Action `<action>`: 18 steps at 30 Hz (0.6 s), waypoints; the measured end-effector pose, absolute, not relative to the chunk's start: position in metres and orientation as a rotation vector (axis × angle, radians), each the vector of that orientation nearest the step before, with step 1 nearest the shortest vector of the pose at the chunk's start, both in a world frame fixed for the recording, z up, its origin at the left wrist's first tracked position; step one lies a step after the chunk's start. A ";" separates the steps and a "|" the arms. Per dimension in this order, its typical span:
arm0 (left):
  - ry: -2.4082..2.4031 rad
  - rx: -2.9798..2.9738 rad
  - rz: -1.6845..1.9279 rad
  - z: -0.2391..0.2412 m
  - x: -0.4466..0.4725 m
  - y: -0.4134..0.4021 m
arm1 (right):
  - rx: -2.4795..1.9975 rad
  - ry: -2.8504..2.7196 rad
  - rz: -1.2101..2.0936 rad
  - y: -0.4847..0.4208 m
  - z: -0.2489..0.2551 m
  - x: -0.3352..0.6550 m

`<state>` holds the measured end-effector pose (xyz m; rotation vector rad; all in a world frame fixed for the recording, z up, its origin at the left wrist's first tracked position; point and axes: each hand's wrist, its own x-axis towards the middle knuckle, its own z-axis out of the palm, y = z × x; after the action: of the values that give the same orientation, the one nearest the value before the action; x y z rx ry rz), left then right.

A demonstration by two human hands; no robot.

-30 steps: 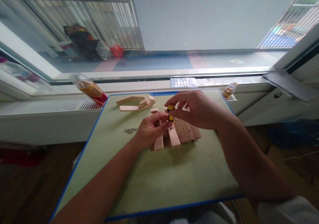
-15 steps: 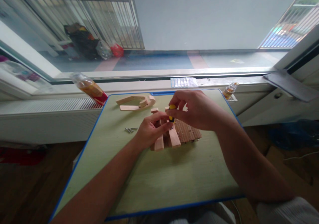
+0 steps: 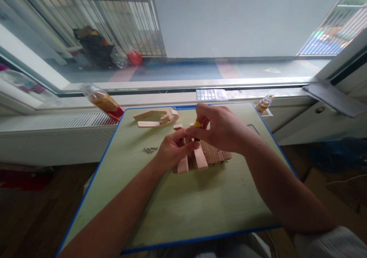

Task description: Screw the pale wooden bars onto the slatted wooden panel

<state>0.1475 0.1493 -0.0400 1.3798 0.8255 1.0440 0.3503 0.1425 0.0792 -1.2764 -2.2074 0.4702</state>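
Screwdriver (image 3: 197, 125), stubby with a yellow cap, stands upright over a slatted wooden panel (image 3: 213, 154) in the middle of the pale green, blue-edged tabletop (image 3: 183, 204). The right hand (image 3: 220, 130) has its grip closed round the screwdriver. The left hand (image 3: 172, 151) rests on two pale battens (image 3: 200, 158) across the ribbed brown slats, its grip narrow at the tool's tip; I cannot tell whether it pinches anything. Since half a second ago the right hand has sunk over the tool, hiding its black barrel. Left of the hands lie a few small metal nails (image 3: 149, 150); beyond, a curved, smooth wooden piece (image 3: 156, 118). On the sill a clear bottle (image 3: 103, 102) of orange-brown liquid leans, and a small bottle (image 3: 263, 104) of amber liquid sits far right.
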 end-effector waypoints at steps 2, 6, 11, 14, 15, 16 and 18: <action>0.824 1.375 1.051 -0.040 0.148 0.149 | -1.297 -2.177 0.473 0.143 0.077 0.349; 0.808 1.375 1.040 -0.042 0.147 0.150 | -1.336 -2.132 0.490 0.146 0.074 0.348; 0.853 1.444 1.035 -0.041 0.145 0.150 | -1.253 -2.104 0.592 0.149 0.076 0.354; 0.851 1.487 1.029 -0.037 0.145 0.150 | -1.128 -2.135 0.677 0.149 0.080 0.360; 0.846 1.495 1.025 -0.036 0.145 0.150 | -1.098 -2.162 0.690 0.149 0.081 0.361; 0.843 1.502 1.023 -0.035 0.145 0.150 | -1.075 -2.187 0.696 0.149 0.082 0.362; 0.841 1.517 1.017 -0.034 0.145 0.150 | -1.052 -2.220 0.700 0.149 0.083 0.363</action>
<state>0.1446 0.1497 -0.0336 1.5175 0.8415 1.0175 0.3631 0.1492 0.0827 -1.0521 -2.2200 0.6997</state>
